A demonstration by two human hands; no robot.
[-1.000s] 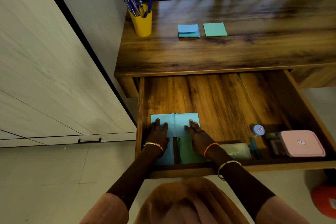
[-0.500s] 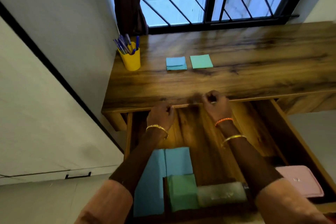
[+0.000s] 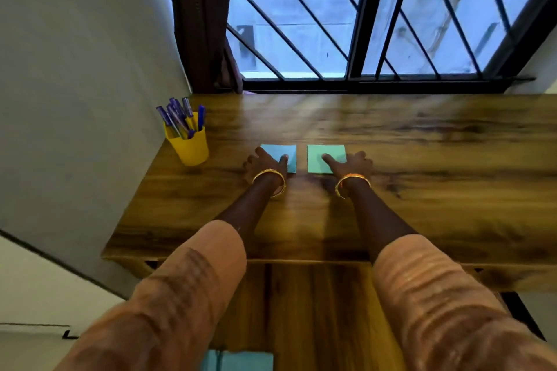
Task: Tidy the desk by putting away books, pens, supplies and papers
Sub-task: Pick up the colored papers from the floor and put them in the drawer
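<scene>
Two small paper pads lie flat side by side on the wooden desk: a blue pad on the left and a green pad on the right. My left hand rests on the blue pad's left side, thumb on top and fingers spread at its edge. My right hand lies on the green pad's right side, thumb pointing across it. Neither pad is lifted. Below the desk's front edge the drawer stands open, with blue papers just visible in it between my sleeves.
A yellow cup holding several blue pens stands at the desk's left edge, left of my hands. A grey cabinet wall borders the desk on the left. Behind it are a barred window and a dark curtain.
Both hands left the blue papers in the drawer, rose past the desk's front edge and now reach forward onto the two pads. My view has tilted up toward the window.
</scene>
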